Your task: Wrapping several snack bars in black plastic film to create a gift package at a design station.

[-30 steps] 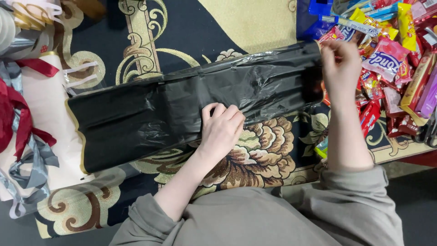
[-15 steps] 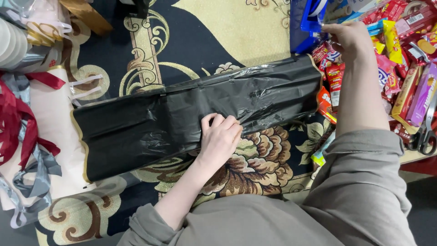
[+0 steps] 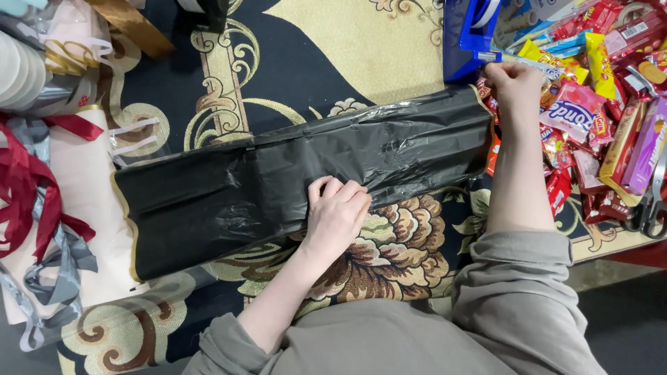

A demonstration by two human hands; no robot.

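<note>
A long bundle wrapped in glossy black film [image 3: 229,187] lies slantwise across the patterned carpet [image 3: 389,42]. My left hand [image 3: 337,212] rests on the middle of its near side, fingers curled and pressing the film down along the fold. My right hand [image 3: 513,82] is past the bundle's right end, at the cutter of a blue tape dispenser [image 3: 467,38]. Its fingers are pinched together on what looks like a short strip of clear tape [image 3: 490,57].
A heap of wrapped snacks and sweets [image 3: 597,83] fills the right side, with scissors [image 3: 649,201] at its near edge. Red and grey ribbons [image 3: 31,201], pale paper [image 3: 83,173] and rolls [image 3: 21,69] lie at the left. A gold ribbon [image 3: 135,24] sits at the top left.
My right hand has left the bundle's right edge and moved up to the blue dispenser. My left hand has stayed pressed on the film.
</note>
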